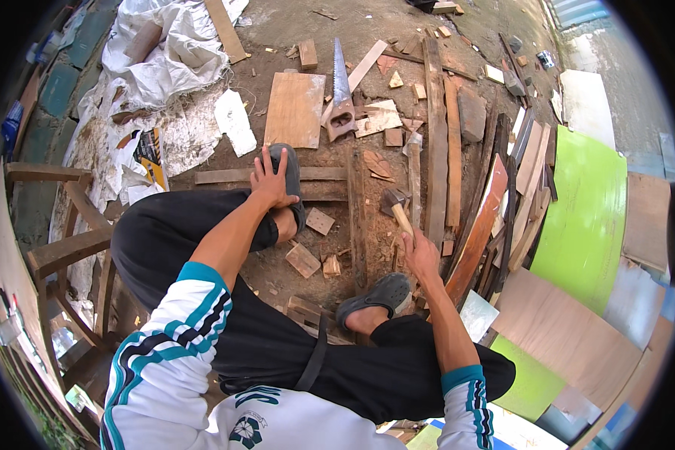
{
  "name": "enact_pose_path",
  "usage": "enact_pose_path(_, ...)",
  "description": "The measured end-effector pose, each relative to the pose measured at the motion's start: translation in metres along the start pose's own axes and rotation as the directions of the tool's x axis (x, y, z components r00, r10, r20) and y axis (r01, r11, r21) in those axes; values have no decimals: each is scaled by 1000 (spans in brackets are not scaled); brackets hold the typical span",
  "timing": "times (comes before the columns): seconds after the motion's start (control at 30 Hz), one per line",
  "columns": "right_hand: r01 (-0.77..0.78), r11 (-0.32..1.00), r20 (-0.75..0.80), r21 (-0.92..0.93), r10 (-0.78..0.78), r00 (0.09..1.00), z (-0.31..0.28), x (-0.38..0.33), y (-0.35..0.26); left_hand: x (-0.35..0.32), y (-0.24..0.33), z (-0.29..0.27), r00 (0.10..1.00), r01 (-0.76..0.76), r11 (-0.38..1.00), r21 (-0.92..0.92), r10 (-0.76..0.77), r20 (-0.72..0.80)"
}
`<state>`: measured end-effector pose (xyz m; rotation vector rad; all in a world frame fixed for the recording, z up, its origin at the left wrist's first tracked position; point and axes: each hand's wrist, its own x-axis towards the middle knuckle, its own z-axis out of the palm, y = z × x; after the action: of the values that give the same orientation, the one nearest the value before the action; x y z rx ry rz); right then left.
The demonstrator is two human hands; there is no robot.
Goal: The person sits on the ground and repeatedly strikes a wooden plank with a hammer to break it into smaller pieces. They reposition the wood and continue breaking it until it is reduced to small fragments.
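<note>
Near the middle of the frame, the right hand has its grip clamped around the pale wooden handle of a hammer with a dark metal head, whose head rests on the narrow upright-running wooden slats lying on the dirt ground. The left hand, fingers spread apart and holding nothing, rests flat on the dark grey rubber clog of the raised left foot, over a long horizontal wooden plank. Further up lie a handsaw with a wooden handle and a square plywood board; green and brown panels fill the right side.
</note>
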<state>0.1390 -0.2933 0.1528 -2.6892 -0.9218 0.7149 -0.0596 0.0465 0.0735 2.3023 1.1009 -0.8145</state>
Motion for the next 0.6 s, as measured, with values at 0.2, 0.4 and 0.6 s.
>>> enact_pose_path(0.2, 160, 985, 102, 57, -165, 981, 10, 34, -20, 17, 23, 0, 983, 95, 993, -65, -84, 160)
enact_pose_path(0.4, 492, 812, 295, -315, -409, 864, 9, 55, -29, 38, 11, 5, 973, 76, 994, -83, -56, 223)
enact_pose_path(0.6, 701, 598, 247, -389, -665, 705, -2, 149, -23, 46, 10, 6, 963, 43, 993, -106, -13, 270)
